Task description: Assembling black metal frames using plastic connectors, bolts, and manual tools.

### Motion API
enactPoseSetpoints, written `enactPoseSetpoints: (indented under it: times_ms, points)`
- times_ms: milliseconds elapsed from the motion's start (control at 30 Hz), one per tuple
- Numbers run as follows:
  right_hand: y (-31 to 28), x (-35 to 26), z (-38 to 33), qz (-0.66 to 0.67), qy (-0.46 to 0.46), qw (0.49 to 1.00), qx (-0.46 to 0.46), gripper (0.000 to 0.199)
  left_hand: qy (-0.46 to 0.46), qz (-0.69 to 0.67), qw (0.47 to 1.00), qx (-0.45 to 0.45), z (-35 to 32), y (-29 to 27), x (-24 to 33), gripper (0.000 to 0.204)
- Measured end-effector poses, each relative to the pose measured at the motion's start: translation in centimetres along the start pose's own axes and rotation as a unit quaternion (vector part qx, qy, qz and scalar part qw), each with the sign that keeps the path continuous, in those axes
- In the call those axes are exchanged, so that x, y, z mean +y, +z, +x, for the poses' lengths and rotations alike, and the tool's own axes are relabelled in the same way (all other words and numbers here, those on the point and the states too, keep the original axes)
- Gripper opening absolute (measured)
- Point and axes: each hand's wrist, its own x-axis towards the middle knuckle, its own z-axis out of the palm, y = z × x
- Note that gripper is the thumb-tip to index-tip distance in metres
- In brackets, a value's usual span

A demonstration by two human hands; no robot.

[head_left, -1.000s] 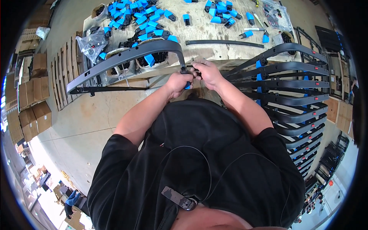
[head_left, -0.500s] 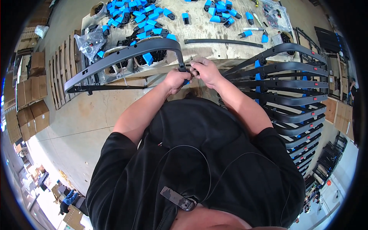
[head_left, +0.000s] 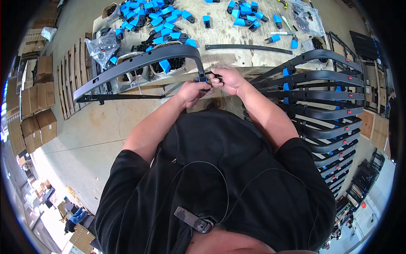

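left hand (head_left: 192, 91) grips the lower end of a curved dark grey plastic trim panel (head_left: 139, 63) at the workbench (head_left: 237, 36) edge; right hand (head_left: 226, 80) pinches what seems a small black clip (head_left: 211, 75) against it. blue-and-black clips (head_left: 160, 19) lie scattered behind.

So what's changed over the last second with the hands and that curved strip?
Little: both hands, left hand and right hand, stay closed on the end of the long curved black strip, its far end swinging slightly. The blue clips and stacked strips stayed put.
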Motion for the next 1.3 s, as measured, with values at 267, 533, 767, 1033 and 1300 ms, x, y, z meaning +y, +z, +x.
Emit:
enactPoseSetpoints:
  times_ms: [267,533,767,1033,1300]
  points:
    - [1.2,0.8,0.1,-0.035,0.008,0.999,0.036,0.022,0.002,-0.008,1.000,-0.012,-0.8,0.4,0.5,0.025]
    - [3.5,0.5,-0.2,-0.228,0.019,0.962,0.148,0.037,-0.011,-0.017,1.000,-0.008,-0.6,-0.2,0.4,0.023]
    - [3.3,0.4,0.6,-0.379,-0.038,0.905,0.191,0.042,-0.022,0.026,0.999,-0.005,-1.2,0.0,0.9,0.024]
    - [4.5,0.8,0.1,-0.296,0.016,0.933,0.204,0.044,-0.004,0.042,0.999,0.010,-1.8,-0.2,0.8,0.028]
    - [4.3,0.9,-1.2,-0.228,0.044,0.965,0.119,0.051,0.007,0.174,0.982,0.074,-3.7,0.9,2.1,0.048]
